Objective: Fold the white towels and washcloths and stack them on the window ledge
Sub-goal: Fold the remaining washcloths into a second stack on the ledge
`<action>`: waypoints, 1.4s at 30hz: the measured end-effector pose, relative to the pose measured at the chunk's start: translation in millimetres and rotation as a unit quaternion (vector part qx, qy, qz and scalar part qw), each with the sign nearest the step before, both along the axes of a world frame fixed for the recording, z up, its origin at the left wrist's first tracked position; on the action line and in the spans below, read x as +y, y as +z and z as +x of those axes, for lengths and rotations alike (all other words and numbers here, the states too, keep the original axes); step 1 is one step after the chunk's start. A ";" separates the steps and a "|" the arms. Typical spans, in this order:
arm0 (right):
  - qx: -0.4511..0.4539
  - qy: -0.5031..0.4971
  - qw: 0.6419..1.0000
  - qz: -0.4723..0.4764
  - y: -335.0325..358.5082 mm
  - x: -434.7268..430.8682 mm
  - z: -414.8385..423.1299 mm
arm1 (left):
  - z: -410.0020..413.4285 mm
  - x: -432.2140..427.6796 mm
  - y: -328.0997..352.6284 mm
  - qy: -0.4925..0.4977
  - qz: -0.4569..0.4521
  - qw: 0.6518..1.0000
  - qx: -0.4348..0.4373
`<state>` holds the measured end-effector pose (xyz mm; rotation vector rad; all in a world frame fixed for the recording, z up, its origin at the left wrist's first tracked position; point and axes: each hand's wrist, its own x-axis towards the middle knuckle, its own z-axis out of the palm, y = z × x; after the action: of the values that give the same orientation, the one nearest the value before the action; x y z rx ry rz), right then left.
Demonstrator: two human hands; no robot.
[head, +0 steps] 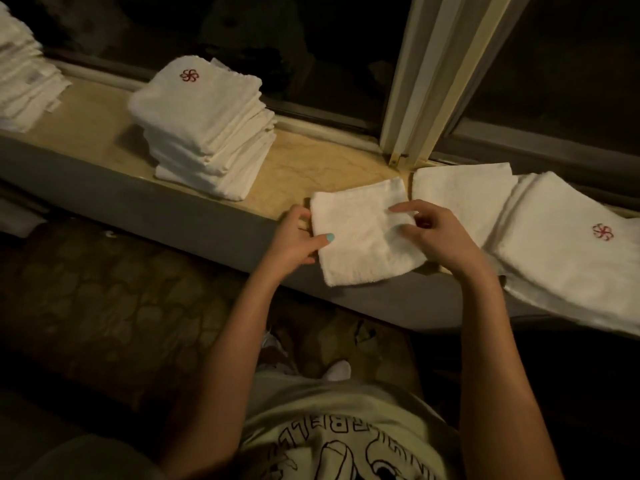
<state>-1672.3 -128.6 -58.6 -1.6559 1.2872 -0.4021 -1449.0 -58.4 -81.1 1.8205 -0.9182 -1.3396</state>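
Closest of all is the person's pale shirt with a drawing on it, and two bare arms reach out from it. The left hand grips the left edge of a small white washcloth, with the thumb on top. The right hand has curled fingers and pinches a bit of the same washcloth near its right side. The washcloth lies on the front of the window ledge, and its near corner hangs over the edge a little.

I think the step now is to fold this washcloth. To do it well, the edges should meet and the corners should line up. Then a flat hand can press the fold smooth. The cloth is soft and floppy, so both hands should move together. It could slip off the ledge, so it is good to slide it back first.

Just to the right lie more white towels, spread flat, and one has a red flower mark. Further back on the left sits a tall stack of folded cloths. The folded washcloth should go there, square on top. Another pile sits at the far left. Behind it all is the dark window.
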 end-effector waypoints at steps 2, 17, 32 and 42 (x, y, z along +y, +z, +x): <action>-0.006 -0.006 1.000 0.011 1.1 -0.1 2.1 | -1.4 1.8 -1.4 0.011 -0.033 0.999 0.003; -0.133 -0.076 0.988 -0.008 34.2 -3.3 53.9 | 63.0 -35.7 34.0 -0.029 -0.279 0.959 -0.034; -0.221 -0.130 0.961 -0.106 80.0 -27.8 216.6 | 230.5 -98.3 105.4 -0.101 -0.363 0.918 -0.126; -0.198 -0.165 0.962 -0.089 58.5 -38.5 299.3 | 301.9 -102.8 84.9 -0.103 -0.278 0.935 -0.194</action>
<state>-1373.0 -167.1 -0.1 -1.4069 1.2439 -1.0230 -1147.0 -161.2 3.7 1.5808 -1.5552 -0.7185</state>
